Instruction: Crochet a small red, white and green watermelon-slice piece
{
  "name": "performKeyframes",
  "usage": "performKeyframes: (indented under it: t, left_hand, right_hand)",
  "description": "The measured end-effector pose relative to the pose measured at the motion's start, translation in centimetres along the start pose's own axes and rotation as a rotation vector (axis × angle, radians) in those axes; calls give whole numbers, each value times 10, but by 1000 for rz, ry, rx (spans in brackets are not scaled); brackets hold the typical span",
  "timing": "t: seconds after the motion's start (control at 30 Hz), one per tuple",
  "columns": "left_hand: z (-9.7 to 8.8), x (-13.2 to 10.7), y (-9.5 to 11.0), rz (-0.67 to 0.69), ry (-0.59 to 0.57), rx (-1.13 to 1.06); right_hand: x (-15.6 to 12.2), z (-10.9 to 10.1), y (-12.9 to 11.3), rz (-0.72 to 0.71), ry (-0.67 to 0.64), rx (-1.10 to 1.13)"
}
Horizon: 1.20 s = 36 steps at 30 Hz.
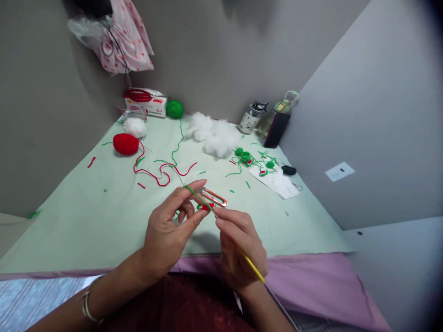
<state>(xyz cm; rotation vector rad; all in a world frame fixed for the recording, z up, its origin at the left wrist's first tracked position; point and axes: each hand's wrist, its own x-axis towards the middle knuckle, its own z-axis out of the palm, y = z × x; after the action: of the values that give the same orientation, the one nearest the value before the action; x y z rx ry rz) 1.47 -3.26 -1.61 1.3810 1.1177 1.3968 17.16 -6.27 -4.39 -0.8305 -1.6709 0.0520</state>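
Observation:
My left hand (168, 226) pinches a small red and green crochet piece (206, 207) between thumb and fingers. Green yarn (195, 194) runs over its raised index finger down to the piece. In my right hand (242, 244) is a crochet hook with a yellow grip (254, 267), its tip at the edge of the piece. The hook's far end points down toward my right forearm. Just behind the piece lie orange thread snips (214, 197) on the table. Fingers hide part of the small piece.
A red yarn ball (125, 144), a white ball (134, 127) and a green ball (175, 109) stand at the back left. White stuffing (214, 133) lies mid-back. Green crochet pieces (245, 158), a white cloth (277, 182), a pen cup (249, 120) and a phone (277, 130) are right.

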Motion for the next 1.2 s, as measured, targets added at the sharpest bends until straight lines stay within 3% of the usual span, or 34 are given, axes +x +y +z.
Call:
performKeyframes:
  t: [0.23,0.57,1.0,1.1,1.2]
  left_hand:
    - [-1,0,0,70,10,2]
    - [-4,-4,-11,261,32,135]
    - [-11,4,-11,683,-48,305]
    - [-9,5,-12,620,-38,302]
    - [-6,4,-11,440,-5,236]
  right_hand:
    - [5,-3,-7,-86,-69,-33]
    - [3,-5,-10,4,-71,11]
    - [13,-12,-17,172,-119,74]
    - [12,-10,-17,122,-116,32]
    - [11,-6,-15,6,-113,-61]
